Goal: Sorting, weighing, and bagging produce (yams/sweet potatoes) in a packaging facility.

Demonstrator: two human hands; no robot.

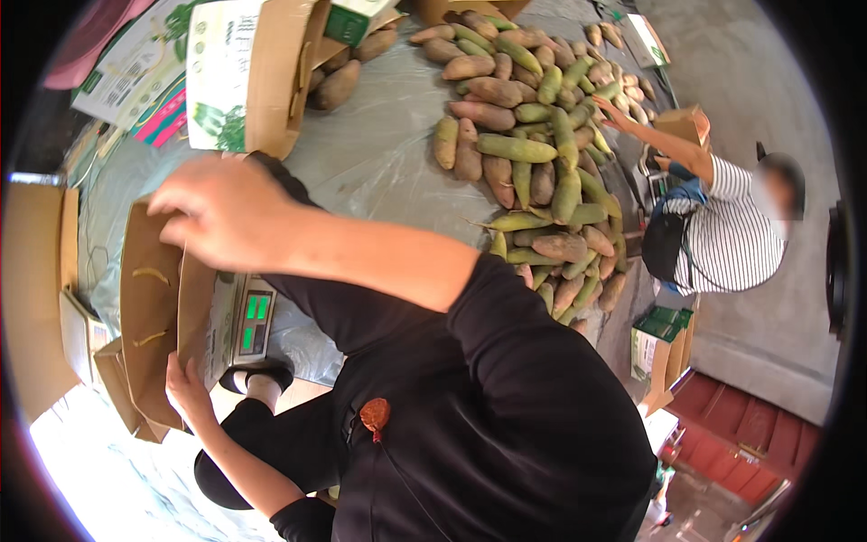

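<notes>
An open brown cardboard box [149, 312] stands beside my knees, with curved slots in its inner wall. My left hand [188, 395] grips the near edge of this box, thumb and fingers at its wall. Above the far end of the box is my right hand [217, 212], its fingers bent downward and smeared by motion. Whether it holds anything cannot be made out. A weighing scale [256, 316] with lit green digits shows next to the box, partly hidden by it. The bottom of the box is out of sight.
A large heap of long green and brownish-pink vegetables [542, 149] lies on plastic sheeting [379, 135]. Another upright carton [284, 81] stands near brown roots [339, 86]. A person in a striped top [722, 226] reaches toward the heap. Flat printed cardboard [135, 63] lies at upper left.
</notes>
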